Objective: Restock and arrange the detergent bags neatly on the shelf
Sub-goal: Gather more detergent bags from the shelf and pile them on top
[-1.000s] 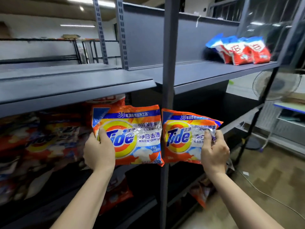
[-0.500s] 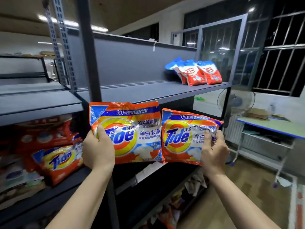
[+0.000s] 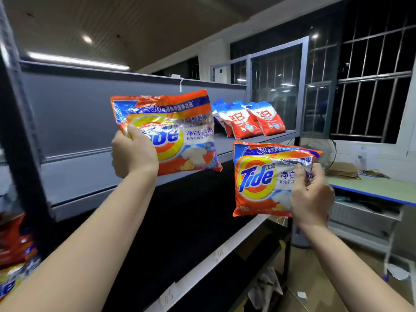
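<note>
two orange tide bags are held up, one [image 3: 171, 131] in the left hand [image 3: 134, 154], one [image 3: 265, 179] in the right hand [image 3: 311, 197]; three red-and-white bags [image 3: 247, 120] stand on the upper shelf [image 3: 90, 176]; more orange bags [image 3: 13, 255] at lower left, number unclear.

Left Tide bag [image 3: 171, 136] motion-blurred, small print unreadable. Left hand [image 3: 134, 154] hides its lower-left corner; right hand [image 3: 311, 194] covers the right Tide bag [image 3: 263, 181] lower-right text. Bottom-left Tide bags [image 3: 11, 266] cut by frame edge, blurred.
</note>
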Demonstrator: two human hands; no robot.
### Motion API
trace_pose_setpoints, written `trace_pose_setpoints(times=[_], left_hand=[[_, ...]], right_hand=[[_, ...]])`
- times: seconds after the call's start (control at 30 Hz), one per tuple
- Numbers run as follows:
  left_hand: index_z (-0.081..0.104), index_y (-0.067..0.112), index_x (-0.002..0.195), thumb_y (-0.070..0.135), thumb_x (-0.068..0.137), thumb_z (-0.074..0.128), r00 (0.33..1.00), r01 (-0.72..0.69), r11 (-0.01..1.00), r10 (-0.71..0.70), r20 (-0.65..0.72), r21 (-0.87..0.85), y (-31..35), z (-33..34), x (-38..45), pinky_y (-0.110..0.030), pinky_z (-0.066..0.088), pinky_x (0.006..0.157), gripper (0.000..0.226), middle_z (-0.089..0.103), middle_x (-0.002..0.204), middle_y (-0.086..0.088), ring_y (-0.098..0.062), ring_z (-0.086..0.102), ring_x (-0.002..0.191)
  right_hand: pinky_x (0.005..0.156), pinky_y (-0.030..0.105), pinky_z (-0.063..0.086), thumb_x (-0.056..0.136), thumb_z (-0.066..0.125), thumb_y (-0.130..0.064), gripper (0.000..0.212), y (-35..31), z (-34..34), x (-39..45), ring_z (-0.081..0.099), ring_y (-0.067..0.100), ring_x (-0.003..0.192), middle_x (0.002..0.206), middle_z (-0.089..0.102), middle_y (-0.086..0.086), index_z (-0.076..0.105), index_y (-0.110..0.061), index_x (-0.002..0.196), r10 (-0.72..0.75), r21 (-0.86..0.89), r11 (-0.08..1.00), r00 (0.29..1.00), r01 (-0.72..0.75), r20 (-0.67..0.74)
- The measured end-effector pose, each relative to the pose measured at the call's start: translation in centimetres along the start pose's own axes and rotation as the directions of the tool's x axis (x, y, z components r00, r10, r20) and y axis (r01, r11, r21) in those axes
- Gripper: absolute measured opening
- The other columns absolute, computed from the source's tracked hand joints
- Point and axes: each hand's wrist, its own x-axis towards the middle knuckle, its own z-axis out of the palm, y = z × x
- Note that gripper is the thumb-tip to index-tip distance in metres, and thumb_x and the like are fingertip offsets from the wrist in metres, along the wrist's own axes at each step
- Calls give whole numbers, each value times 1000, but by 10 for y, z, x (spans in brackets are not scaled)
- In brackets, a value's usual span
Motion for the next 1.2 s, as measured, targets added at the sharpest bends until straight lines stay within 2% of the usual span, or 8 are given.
trace_pose_setpoints(times=[0.13,0.23,0.5,0.67,0.83,0.93,1.1,1.2], left_hand=[[63,17,103,41,93,31,999,18,999,-20,-29,-47,8,64,36,-37,51,84,41,68,103,-1,-26,64,92],[61,12,108,37,97,31,999,12,1000,-11,-44,18,9,106,54,-33,41,76,40,65,109,-5,-30,60,98],[59,11,118,35,99,33,993,93,988,-83,-89,120,-8,202,92,-39,42,91,40,61,123,-10,-34,56,112],[58,12,117,38,98,32,987,110,987,-95,-126,119,-20,261,118,-42,47,93,41,62,121,-10,-31,59,108],[56,11,121,36,101,31,980,97,980,-64,-187,176,-23,325,137,-40,45,91,41,60,123,-10,-30,58,110],[54,10,122,36,102,28,979,75,973,-30,-204,217,-26,362,144,-42,42,94,42,59,125,-12,-33,55,113],[32,2,135,22,95,44,980,201,898,-185,-80,391,-44,397,162,-42,31,107,47,36,144,-20,-36,33,132],[42,4,133,23,91,49,971,58,728,-200,131,683,-52,392,171,-37,35,104,47,41,140,-17,-35,39,127]], right_hand=[[63,30,32,94,42,-39,34,25,35,47,55,25,72,81,63,6,57,-8,93,36,63,998,997,-32,-67],[65,29,34,97,44,-34,29,38,66,78,53,20,73,81,59,0,58,-9,98,80,96,993,992,-71,-94],[63,23,30,98,47,-27,26,61,147,137,49,13,72,81,56,0,57,-3,94,107,232,969,988,-79,-109],[53,7,33,98,47,-30,20,85,202,174,51,-16,59,70,50,-15,47,-20,81,120,342,934,992,-100,-39],[65,29,46,96,47,-35,22,111,271,216,57,11,70,73,55,-9,45,-28,75,72,472,876,995,-99,75],[62,28,45,96,48,-31,21,121,318,235,54,6,65,71,55,-9,50,-15,83,11,554,826,985,-107,174],[60,33,32,96,49,-29,28,119,381,252,37,13,58,60,41,-7,41,-18,71,-41,587,798,959,-136,279],[59,33,29,97,49,-26,34,110,408,256,34,8,53,56,36,-8,35,-22,66,-78,599,783,927,-171,367]])
